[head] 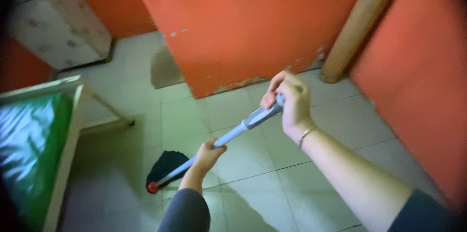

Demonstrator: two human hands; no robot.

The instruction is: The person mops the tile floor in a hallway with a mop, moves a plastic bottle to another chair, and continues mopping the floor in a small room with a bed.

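I hold a mop with a long grey-blue handle (237,132) that slopes down to the left. My right hand (288,100) is closed around the top end of the handle. My left hand (209,155) grips the shaft lower down, about mid-length. The dark mop head (165,164) rests on the pale tiled floor (262,154), with a small red tip (152,187) at its lower end. A thin bracelet sits on my right wrist.
An orange wall (243,23) stands just ahead, and another orange wall (418,81) runs along the right. A tan pole (357,25) leans between them. A table with a green shiny top (34,139) is at the left. A pale cabinet (53,23) stands at the back left.
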